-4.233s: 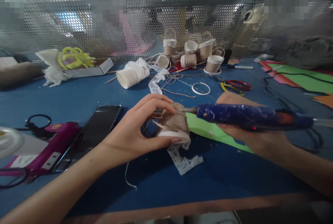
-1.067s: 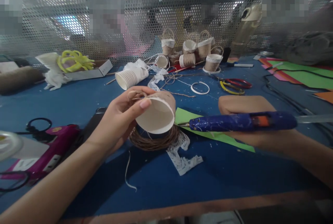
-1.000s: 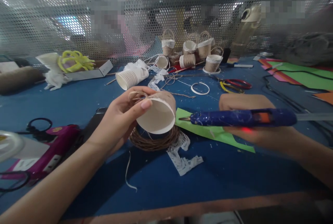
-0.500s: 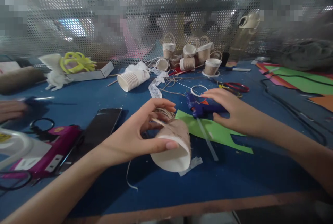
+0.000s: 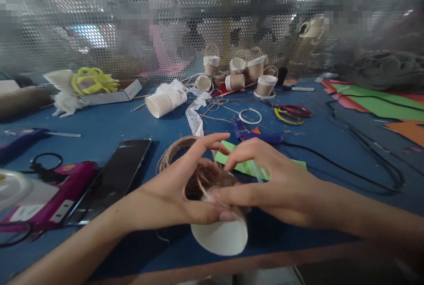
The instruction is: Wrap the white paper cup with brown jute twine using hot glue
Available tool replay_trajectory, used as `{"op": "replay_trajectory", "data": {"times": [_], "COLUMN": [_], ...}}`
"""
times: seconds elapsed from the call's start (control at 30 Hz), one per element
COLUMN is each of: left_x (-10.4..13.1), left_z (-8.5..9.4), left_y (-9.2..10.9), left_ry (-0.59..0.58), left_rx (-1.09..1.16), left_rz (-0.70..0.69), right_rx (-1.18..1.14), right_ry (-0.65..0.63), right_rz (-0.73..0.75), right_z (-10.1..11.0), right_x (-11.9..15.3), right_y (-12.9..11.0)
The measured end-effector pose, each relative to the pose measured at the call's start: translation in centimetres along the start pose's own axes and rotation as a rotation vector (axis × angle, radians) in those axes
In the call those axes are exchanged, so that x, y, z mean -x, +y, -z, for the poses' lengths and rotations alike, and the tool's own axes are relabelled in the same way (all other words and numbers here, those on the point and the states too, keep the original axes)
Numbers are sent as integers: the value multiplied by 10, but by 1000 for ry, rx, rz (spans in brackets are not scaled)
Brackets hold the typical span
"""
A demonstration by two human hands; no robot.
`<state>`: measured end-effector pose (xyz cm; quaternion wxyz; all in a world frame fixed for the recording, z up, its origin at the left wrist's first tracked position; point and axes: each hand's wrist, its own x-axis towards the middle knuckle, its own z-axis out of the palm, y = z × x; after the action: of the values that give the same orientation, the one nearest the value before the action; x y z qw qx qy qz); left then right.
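Observation:
A paper cup (image 5: 220, 238) wrapped in brown twine lies on its side in front of me, its white mouth towards me. My left hand (image 5: 175, 194) is closed around it, thumb along the rim. Over the wrapped side bends my right hand (image 5: 281, 183), its thumb pressing a twine strand against the cup; blur and fingers partly hide this contact. Behind my left hand lies a coil of twine (image 5: 168, 152). A blue glue gun (image 5: 261, 136) rests just beyond my right hand, over a piece of green paper (image 5: 243, 166).
Left of me are a black phone (image 5: 115, 174) and a magenta power strip (image 5: 71, 188). Farther back lie stacked paper cups (image 5: 165, 103), lace ribbon (image 5: 194, 119), a white ring (image 5: 250, 116), scissors (image 5: 291, 114) and several small twine baskets (image 5: 255, 69). A cable (image 5: 347, 161) curves at right.
My right hand has moved left from beside the glue gun onto the wrapped cup. The cup has come slightly nearer to me. Another person's hand at far left is gone from view.

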<state>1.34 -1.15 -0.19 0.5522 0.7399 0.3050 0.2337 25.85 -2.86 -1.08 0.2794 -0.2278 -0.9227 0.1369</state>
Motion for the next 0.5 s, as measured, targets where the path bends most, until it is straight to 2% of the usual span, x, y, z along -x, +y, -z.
{"op": "replay_trajectory", "data": {"times": [0.13,0.23,0.4,0.5], "left_x": [1,1,1,1], "left_z": [2,3,-1,-1], "left_y": [-5,-8,1,-1], "left_ry": [-15,-17,-57,-45], "left_rx": [-37,-63,-1,-29], "left_rz": [-75,-94,46,37], "right_rx": [9,-28,-60,8], "right_ry": [99,60,128,208], "right_rz": [51,-1,-150,-101], "right_z": [4,6,0,1], "right_x": [-1,-3,-7,-7], "right_y": [-3,-4,-3,-1]}}
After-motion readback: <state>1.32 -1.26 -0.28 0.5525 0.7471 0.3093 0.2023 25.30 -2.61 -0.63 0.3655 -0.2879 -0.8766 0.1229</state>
